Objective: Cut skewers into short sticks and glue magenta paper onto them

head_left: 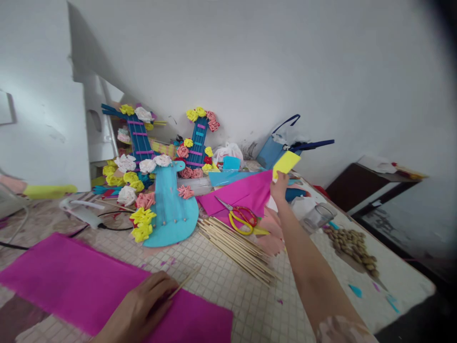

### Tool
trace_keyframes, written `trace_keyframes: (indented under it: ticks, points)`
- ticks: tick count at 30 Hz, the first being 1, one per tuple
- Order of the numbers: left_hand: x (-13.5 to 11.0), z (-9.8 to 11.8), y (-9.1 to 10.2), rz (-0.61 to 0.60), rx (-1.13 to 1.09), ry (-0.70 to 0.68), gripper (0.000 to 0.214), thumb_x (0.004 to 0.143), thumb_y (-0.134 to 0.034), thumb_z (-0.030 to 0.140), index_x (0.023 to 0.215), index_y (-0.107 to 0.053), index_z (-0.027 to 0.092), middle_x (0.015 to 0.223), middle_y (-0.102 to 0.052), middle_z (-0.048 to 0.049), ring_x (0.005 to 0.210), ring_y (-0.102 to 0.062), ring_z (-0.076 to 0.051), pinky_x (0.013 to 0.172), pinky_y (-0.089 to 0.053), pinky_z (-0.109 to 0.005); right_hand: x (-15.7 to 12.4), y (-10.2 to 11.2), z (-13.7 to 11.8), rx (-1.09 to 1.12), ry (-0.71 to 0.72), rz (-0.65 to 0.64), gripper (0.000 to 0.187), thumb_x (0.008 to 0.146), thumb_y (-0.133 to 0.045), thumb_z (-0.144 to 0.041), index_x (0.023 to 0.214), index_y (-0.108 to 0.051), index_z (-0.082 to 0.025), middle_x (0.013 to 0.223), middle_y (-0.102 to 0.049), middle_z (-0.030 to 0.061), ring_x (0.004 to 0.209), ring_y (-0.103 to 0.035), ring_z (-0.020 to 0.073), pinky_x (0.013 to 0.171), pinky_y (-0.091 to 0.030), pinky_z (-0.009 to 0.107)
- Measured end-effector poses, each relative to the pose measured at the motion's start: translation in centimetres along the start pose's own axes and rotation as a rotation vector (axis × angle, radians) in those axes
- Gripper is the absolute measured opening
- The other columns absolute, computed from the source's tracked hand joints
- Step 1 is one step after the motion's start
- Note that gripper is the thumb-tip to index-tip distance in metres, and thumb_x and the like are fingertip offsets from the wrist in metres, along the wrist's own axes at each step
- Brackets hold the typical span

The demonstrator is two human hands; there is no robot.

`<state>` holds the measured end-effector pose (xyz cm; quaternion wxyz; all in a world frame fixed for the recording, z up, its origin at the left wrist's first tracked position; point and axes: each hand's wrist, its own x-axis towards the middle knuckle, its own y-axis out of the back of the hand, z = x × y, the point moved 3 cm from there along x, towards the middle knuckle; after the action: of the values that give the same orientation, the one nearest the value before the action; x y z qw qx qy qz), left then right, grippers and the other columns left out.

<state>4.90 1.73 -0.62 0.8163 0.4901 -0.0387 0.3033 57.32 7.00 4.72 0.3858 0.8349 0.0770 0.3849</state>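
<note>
I see the left hand (pixel 152 297) resting on a magenta sheet (pixel 71 281) on the desk (pixel 216 286), closed on a thin stick (pixel 185 282); well apart, the right hand (pixel 279 185) pinches a yellow piece (pixel 287 162) beyond the scissors (pixel 231 208) and piled sticks (pixel 235 250).

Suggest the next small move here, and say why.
Probably bring the yellow paper back toward the left hand, lifting it clear of the scissors. The right hand grips that paper at arm's length, the left hand is at a thin stick on the pink sheet, and the scissors lie between.
</note>
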Motion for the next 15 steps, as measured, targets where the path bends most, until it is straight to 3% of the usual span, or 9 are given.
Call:
trace_keyframes:
  ticks: [3, 7, 9, 12, 13, 15]
  points:
    - [0.0, -0.2, -0.1, 0.003, 0.004, -0.006, 0.017, 0.089, -0.05, 0.021, 0.104, -0.058, 0.024, 0.095, -0.066, -0.0028, 0.084, -0.065, -0.012, 0.075, -0.053, -0.017, 0.3, -1.0, -1.6, 0.062, 0.153, -0.083, 0.034, 0.09, -0.056, -0.032, 0.12, -0.054, -0.017, 0.123, -0.056, 0.0088, 0.105, -0.058, 0.0225, 0.087, -0.05, 0.045]
    - [-0.1, -0.3, -0.1, 0.017, 0.005, -0.021, 0.018, 0.089, -0.051, 0.021, 0.105, -0.058, 0.025, 0.095, -0.066, -0.0026, 0.084, -0.066, -0.013, 0.074, -0.054, -0.017, 0.1, -1.1, -2.0, 0.087, 0.159, -0.116, 0.033, 0.086, -0.058, -0.022, 0.119, -0.056, -0.015, 0.126, -0.053, 0.0122, 0.114, -0.053, 0.0253, 0.094, -0.044, 0.044]
    - [-0.1, -0.2, 0.0, 0.015, 0.004, -0.019, 0.018, 0.089, -0.051, 0.021, 0.105, -0.058, 0.025, 0.095, -0.066, -0.0025, 0.084, -0.066, -0.012, 0.074, -0.053, -0.016, -0.1, -0.6, -1.5, 0.073, 0.075, -0.082, 0.046, 0.083, -0.058, -0.015, 0.128, -0.05, -0.015, 0.136, -0.043, 0.0168, 0.123, -0.044, 0.0303, 0.1, -0.037, 0.046]
    - [0.1, 0.0, 0.2, 0.006, 0.003, -0.016, 0.017, 0.089, -0.051, 0.021, 0.104, -0.058, 0.025, 0.094, -0.066, -0.002, 0.083, -0.066, -0.012, 0.074, -0.053, -0.015, -0.3, 0.1, 0.1, 0.035, -0.166, -0.009, 0.067, 0.082, -0.059, -0.02, 0.141, -0.031, -0.011, 0.144, -0.026, 0.027, 0.128, -0.035, 0.0413, 0.098, -0.032, 0.059]
    - [0.1, 0.1, 0.2, 0.009, 0.005, -0.018, 0.016, 0.089, -0.051, 0.021, 0.103, -0.058, 0.025, 0.094, -0.066, -0.0019, 0.083, -0.066, -0.011, 0.074, -0.053, -0.014, -0.3, 0.1, 0.8, 0.029, -0.25, -0.004, 0.069, 0.082, -0.061, -0.024, 0.142, -0.029, -0.008, 0.142, -0.027, 0.0302, 0.126, -0.037, 0.0433, 0.095, -0.034, 0.061]
    - [0.2, 0.2, 0.3, 0.012, 0.012, -0.022, 0.016, 0.089, -0.052, 0.022, 0.103, -0.058, 0.025, 0.093, -0.066, -0.0018, 0.082, -0.066, -0.011, 0.074, -0.053, -0.014, -0.1, 0.0, 1.9, 0.036, -0.377, -0.03, 0.062, 0.084, -0.061, -0.03, 0.137, -0.037, -0.009, 0.136, -0.039, 0.0265, 0.118, -0.048, 0.0384, 0.089, -0.043, 0.057]
